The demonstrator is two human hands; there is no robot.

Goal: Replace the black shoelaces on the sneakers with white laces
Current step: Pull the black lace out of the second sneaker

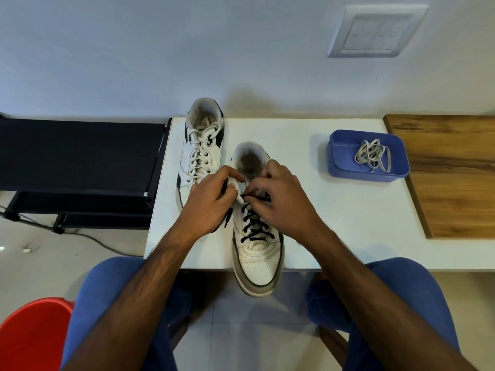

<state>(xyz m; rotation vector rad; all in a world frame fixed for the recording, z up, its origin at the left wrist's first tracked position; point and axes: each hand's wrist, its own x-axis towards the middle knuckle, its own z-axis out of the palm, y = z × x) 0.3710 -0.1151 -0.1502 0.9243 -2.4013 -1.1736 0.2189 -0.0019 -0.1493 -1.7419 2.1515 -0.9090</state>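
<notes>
Two white sneakers stand on a white table (334,223). The far-left sneaker (202,153) carries white laces. The near sneaker (257,261) has black laces (253,226) through its lower eyelets, and its toe hangs over the table's front edge. My left hand (211,202) grips the left eyelet flap of the near sneaker, a black lace end hanging below it. My right hand (281,196) pinches the black lace at the upper eyelets. A loose white lace (373,155) lies coiled in a blue tray (345,167) at the right.
A wooden board (452,178) lies on the table's right end. A black shelf rack (80,167) stands left of the table, with a cable on the floor. A red stool (32,336) is at the lower left. My knees in blue trousers (401,303) sit under the table edge.
</notes>
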